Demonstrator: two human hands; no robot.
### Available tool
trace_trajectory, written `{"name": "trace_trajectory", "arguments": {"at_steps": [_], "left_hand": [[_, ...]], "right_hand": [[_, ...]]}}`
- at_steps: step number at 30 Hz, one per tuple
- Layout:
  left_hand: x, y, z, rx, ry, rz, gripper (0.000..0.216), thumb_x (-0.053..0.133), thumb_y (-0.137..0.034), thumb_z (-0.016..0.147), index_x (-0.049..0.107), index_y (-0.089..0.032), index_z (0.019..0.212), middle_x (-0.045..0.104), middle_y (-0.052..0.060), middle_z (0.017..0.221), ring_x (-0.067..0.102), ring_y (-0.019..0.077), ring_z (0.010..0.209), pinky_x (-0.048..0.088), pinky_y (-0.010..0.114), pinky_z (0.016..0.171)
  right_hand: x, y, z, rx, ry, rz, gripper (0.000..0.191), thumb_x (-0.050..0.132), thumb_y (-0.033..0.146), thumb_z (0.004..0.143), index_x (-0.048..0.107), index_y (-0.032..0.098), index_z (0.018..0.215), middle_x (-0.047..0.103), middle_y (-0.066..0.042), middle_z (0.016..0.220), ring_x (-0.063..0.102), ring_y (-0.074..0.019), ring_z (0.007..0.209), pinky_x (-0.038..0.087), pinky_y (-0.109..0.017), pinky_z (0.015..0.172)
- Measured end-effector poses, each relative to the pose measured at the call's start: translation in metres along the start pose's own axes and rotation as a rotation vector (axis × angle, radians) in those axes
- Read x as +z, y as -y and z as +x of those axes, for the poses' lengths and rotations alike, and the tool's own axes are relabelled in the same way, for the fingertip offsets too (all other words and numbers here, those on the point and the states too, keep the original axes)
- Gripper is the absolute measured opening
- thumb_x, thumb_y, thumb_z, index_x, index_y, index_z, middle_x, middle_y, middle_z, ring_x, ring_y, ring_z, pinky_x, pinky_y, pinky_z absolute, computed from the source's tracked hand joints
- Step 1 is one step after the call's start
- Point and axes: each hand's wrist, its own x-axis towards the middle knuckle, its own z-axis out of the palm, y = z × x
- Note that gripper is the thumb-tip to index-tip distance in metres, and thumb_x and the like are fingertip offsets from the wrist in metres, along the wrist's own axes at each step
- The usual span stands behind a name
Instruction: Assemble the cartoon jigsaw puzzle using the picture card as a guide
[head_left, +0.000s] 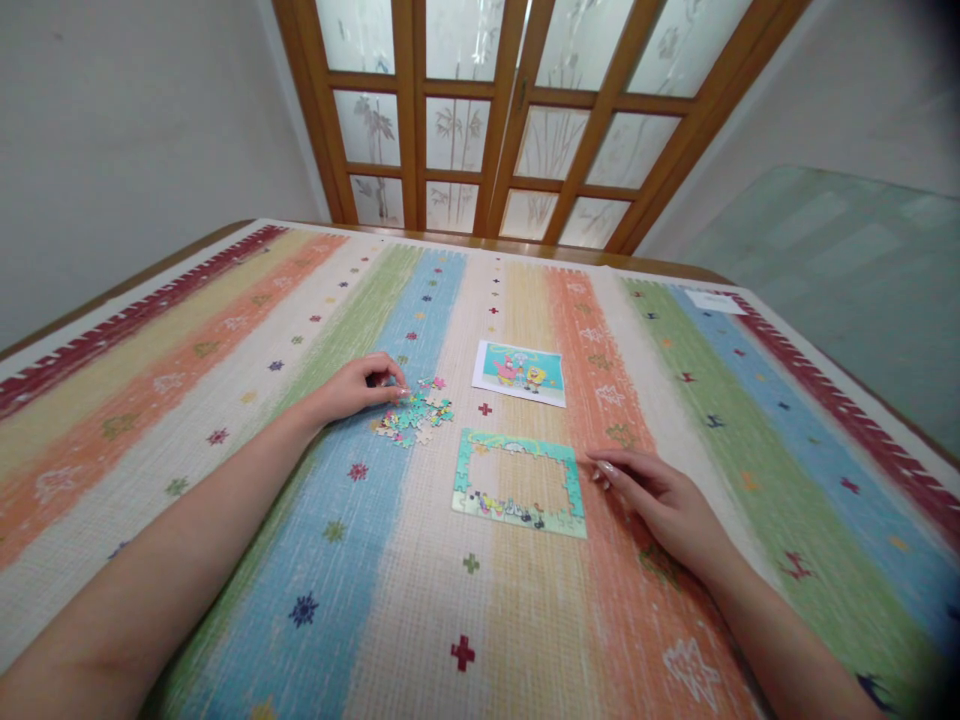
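My left hand (364, 388) reaches to the edge of a loose pile of jigsaw puzzle pieces (416, 418). Its thumb and index finger are pinched together there; whatever lies between the tips is too small to make out. Right of the pile lies a partly assembled jigsaw puzzle (517, 520), with a joined border around a bare middle where the cloth shows. Just off its right side rests my right hand (649, 490), fingers stretched out and loosely apart, holding nothing. A small cartoon reference picture (521, 373) lies flat beyond the puzzle.
A striped tablecloth (420, 600) with printed snowflakes and crosses covers the table. Toward the far right lies a white paper slip (716, 302). Wooden doors with frosted panes (465, 135) stand behind the table, and a pale green panel (840, 290) is at the right.
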Motion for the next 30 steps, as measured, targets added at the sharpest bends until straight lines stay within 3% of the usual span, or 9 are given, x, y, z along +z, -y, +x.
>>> {"name": "trace_trajectory", "arguments": {"at_steps": [3,7,15,21,26,30], "left_hand": [[-0.001,-0.002,-0.002,-0.065,-0.012,-0.124,0.035,0.071,-0.052,0.083,0.067,-0.018,0.088,0.056,-0.002,0.065,0.054,0.0137,0.060,0.046,0.028,0.062],[0.001,-0.009,-0.003,-0.089,0.023,-0.268,0.037,0.076,-0.052,0.078,0.067,-0.017,0.091,0.071,0.005,0.081,0.066,0.0173,0.073,0.053,0.030,0.070],[0.002,-0.010,-0.001,-0.090,0.108,-0.399,0.037,0.077,-0.042,0.082,0.071,-0.015,0.106,0.075,0.010,0.094,0.070,0.0171,0.081,0.056,0.029,0.076],[0.002,-0.003,0.000,-0.087,0.125,-0.378,0.033,0.070,-0.036,0.089,0.073,-0.014,0.114,0.076,0.010,0.090,0.071,0.0163,0.079,0.057,0.029,0.075],[0.003,-0.004,-0.001,-0.066,0.094,-0.300,0.042,0.067,-0.041,0.091,0.068,-0.016,0.126,0.076,0.009,0.092,0.071,0.0162,0.079,0.057,0.029,0.076],[0.002,-0.004,0.000,-0.023,0.074,-0.178,0.036,0.067,-0.045,0.090,0.074,-0.016,0.112,0.076,0.009,0.094,0.070,0.0168,0.080,0.055,0.029,0.075]], "right_hand": [[-0.001,-0.002,0.000,0.000,0.014,0.010,0.038,0.062,0.056,0.090,0.078,0.025,0.105,0.076,-0.010,0.103,0.069,-0.0272,0.090,0.054,-0.041,0.085],[-0.001,-0.003,-0.001,0.001,0.009,-0.001,0.037,0.061,0.056,0.091,0.078,0.026,0.105,0.076,-0.010,0.103,0.069,-0.0269,0.091,0.053,-0.041,0.087],[-0.004,0.000,-0.002,0.004,0.060,-0.016,0.038,0.059,0.053,0.094,0.076,0.023,0.109,0.075,-0.011,0.106,0.069,-0.0253,0.092,0.053,-0.041,0.088],[-0.003,-0.001,-0.001,0.004,0.057,-0.016,0.036,0.059,0.051,0.094,0.076,0.023,0.108,0.075,-0.010,0.107,0.069,-0.0250,0.094,0.053,-0.039,0.088],[-0.003,0.000,-0.001,0.008,0.058,-0.004,0.036,0.059,0.051,0.093,0.076,0.023,0.109,0.075,-0.010,0.106,0.069,-0.0245,0.093,0.053,-0.038,0.086],[-0.004,0.001,-0.002,0.011,0.065,-0.004,0.036,0.059,0.051,0.094,0.076,0.023,0.108,0.075,-0.010,0.107,0.069,-0.0251,0.095,0.053,-0.038,0.087]]}}
